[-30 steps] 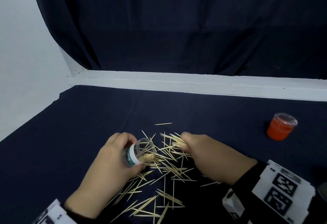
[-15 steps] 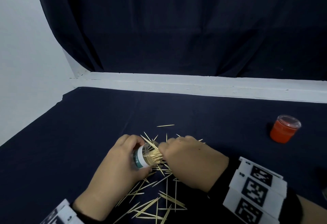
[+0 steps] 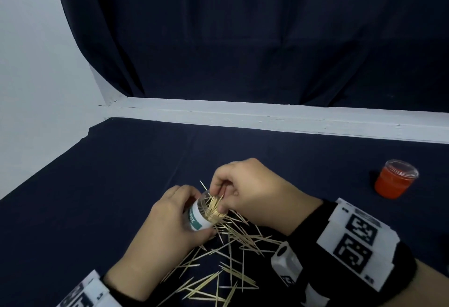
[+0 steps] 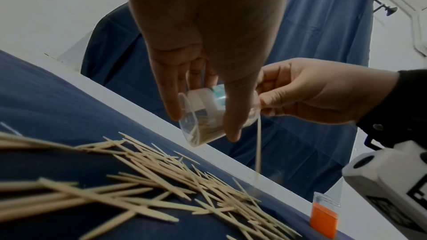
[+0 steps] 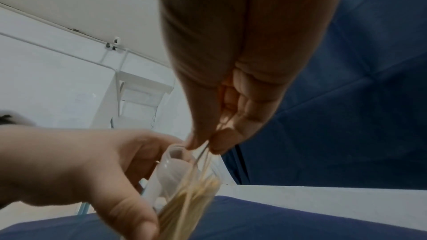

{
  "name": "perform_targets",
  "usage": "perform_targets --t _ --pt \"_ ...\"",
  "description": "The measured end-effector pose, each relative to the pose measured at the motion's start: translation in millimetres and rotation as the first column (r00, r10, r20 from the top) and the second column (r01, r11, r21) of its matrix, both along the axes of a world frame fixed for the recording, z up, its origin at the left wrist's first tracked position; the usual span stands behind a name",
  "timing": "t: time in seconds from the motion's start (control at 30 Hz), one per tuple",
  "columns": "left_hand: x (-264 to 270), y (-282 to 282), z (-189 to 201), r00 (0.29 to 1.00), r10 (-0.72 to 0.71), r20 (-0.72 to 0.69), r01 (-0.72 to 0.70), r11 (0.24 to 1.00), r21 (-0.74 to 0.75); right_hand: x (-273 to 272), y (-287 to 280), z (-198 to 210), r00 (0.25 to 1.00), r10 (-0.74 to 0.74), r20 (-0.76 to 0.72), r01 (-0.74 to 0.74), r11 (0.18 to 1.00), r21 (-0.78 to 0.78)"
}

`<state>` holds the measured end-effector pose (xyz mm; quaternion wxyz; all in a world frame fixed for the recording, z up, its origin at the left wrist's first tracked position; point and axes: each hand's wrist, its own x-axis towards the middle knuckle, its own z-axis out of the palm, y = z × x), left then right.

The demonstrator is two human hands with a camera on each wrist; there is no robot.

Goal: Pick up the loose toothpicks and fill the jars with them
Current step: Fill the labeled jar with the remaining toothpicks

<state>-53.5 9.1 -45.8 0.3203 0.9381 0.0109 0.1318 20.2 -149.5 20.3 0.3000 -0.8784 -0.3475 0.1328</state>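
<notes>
Loose toothpicks [image 3: 233,253]: scattered on the dark cloth [image 3: 121,173], lower centre of the head view. Clear jar [image 3: 206,212], white-and-teal label, tilted, part-filled with toothpicks; left hand [image 3: 165,229] curled round its body. Right hand [image 3: 250,190]: fingertips pinching a small bunch at the jar mouth; a second ago it was gathering on the cloth. Orange lidded jar [image 3: 394,179], right edge, well apart.
</notes>
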Motion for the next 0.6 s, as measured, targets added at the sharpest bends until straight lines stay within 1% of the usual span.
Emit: perform_targets --t 0.07,0.1,0.17,0.23,0.27,0.3,0.37,0.4,0.43,0.47,0.5,0.53,0.57,0.6 --pt "-0.4 -1.7 0.4 1.0 -0.006 0.013 0.006 1.0 -0.017 -1.3 -1.2 -2.4 0.999 0.017 -0.029 -0.015 0.999 0.05" --pt "-0.6 -2.2 0.7 1.0 -0.003 0.02 0.004 1.0 -0.018 -1.1 -1.9 -4.2 1.0 0.012 -0.016 -0.01 0.996 0.084" --pt "-0.8 -1.7 1.1 0.999 0.015 0.035 -0.014 1.0 -0.021 1.5 -5.9 -6.1 0.998 -0.058 0.014 0.054 0.978 0.201" --pt "-0.8 -0.8 1.5 0.998 0.028 0.055 -0.026 0.999 -0.025 5.9 -10.2 -9.3 0.989 -0.147 0.007 0.136 0.931 0.338" --pt "-0.9 -1.1 1.9 0.997 0.031 0.065 -0.029 0.999 -0.028 6.9 -11.2 -11.6 0.987 -0.164 -0.004 0.154 0.917 0.368" --pt "-1.1 -2.0 2.5 0.997 0.031 0.075 -0.029 0.999 -0.033 5.9 -11.3 -13.4 0.988 -0.151 -0.021 0.148 0.92 0.363" --pt "-1.1 -4.4 4.1 0.995 0.022 0.1 -0.018 0.999 -0.047 0.0 -8.7 -16.0 0.996 -0.068 -0.063 0.085 0.937 0.338" --pt "-1.0 -4.8 4.5 0.993 0.022 0.112 -0.016 0.999 -0.051 -1.9 -7.9 -16.9 0.997 -0.044 -0.064 0.065 0.93 0.362" --pt "-1.1 -4.1 4.8 0.992 0.032 0.123 -0.025 0.998 -0.051 -2.2 -8.2 -17.0 0.997 -0.06 -0.049 0.075 0.908 0.412" --pt "-1.5 -2.1 5.1 0.99 0.053 0.134 -0.046 0.998 -0.053 -0.3 -10.4 -16.4 0.993 -0.114 -0.028 0.114 0.881 0.459" --pt "-2.7 0.9 5.4 0.986 0.082 0.144 -0.074 0.995 -0.061 2.8 -14.0 -16.2 0.982 -0.187 -0.008 0.17 0.872 0.46" --pt "-4.5 4.6 5.7 0.982 0.112 0.149 -0.102 0.992 -0.074 5.6 -18.1 -15.9 0.969 -0.247 0.012 0.224 0.896 0.384" --pt "-7.0 8.2 6.3 0.979 0.138 0.147 -0.126 0.988 -0.085 8.6 -22.8 -17.7 0.958 -0.286 0.036 0.273 0.94 0.207" --pt "-9.9 11.3 7.0 0.977 0.159 0.14 -0.147 0.985 -0.091 10.1 -27.5 -22.0 0.953 -0.298 0.055 0.301 0.952 -0.057"
